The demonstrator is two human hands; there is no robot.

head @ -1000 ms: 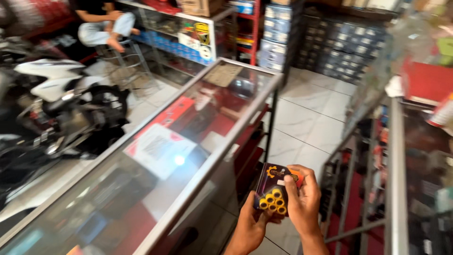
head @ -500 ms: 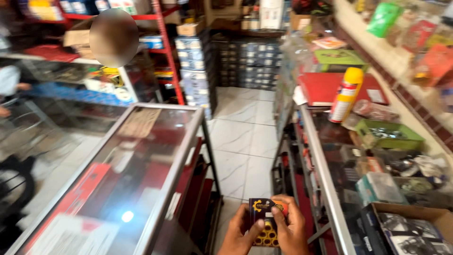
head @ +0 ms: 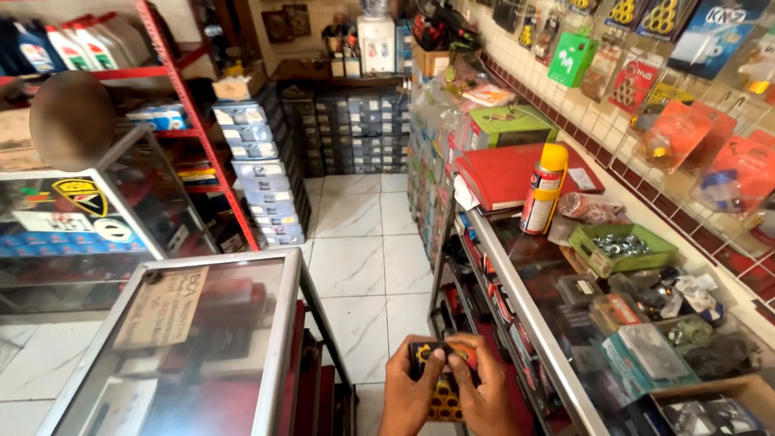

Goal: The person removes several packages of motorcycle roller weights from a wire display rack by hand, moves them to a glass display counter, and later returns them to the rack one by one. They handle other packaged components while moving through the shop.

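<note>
Low in the head view, both my hands hold one small black packet [head: 440, 379] with yellow rings printed on it and an orange corner. My left hand [head: 408, 391] grips its left side, thumb on top. My right hand [head: 482, 391] grips its right side. The packet sits in the aisle between two glass counters, just left of the right counter's metal edge [head: 517, 299]. Its lower part is cut off by the frame.
A glass display case [head: 278, 339] stands at the left. The right counter carries a spray can [head: 541, 190], a red folder [head: 504, 173], a green tray of metal parts [head: 622, 246] and several boxes. White floor tiles [head: 355, 242] lead to stacked grey boxes [head: 359, 133].
The view has swung right, from the left glass case and parked motorbikes to the aisle and right counter. Both hands stay on the packet, now lower and centred in the frame.
</note>
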